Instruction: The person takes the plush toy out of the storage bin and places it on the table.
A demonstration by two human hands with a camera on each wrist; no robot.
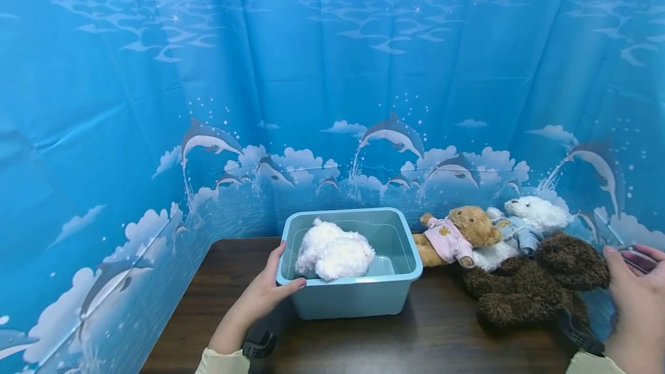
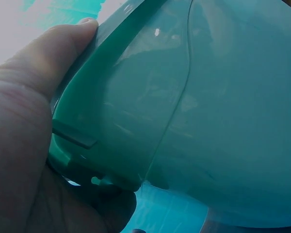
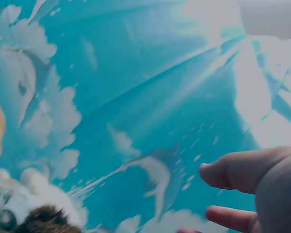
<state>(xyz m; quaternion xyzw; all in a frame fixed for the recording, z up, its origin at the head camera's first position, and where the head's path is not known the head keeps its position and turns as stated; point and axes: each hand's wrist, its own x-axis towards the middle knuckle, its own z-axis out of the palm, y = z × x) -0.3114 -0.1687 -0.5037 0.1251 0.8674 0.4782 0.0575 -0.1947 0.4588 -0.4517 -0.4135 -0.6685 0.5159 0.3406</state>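
Observation:
A light blue plastic bin [image 1: 353, 299] stands on the table with a fluffy white plush toy [image 1: 335, 250] inside, near its left end. My left hand [image 1: 265, 290] grips the bin at the left front corner, thumb over the rim; the left wrist view shows the hand up close against the bin wall [image 2: 223, 107]. At the far right, my right hand [image 1: 641, 290] is held beside the head of a dark brown teddy bear [image 1: 535, 287], thumb and fingers spread apart. In the right wrist view that hand [image 3: 252, 189] has nothing between thumb and fingers.
Behind the brown bear lie a tan teddy bear in a pink top [image 1: 452, 235] and a white teddy bear in a blue top [image 1: 535, 218]. The dark wooden table [image 1: 208, 287] meets a blue dolphin-print curtain [image 1: 322, 91] at the back and sides.

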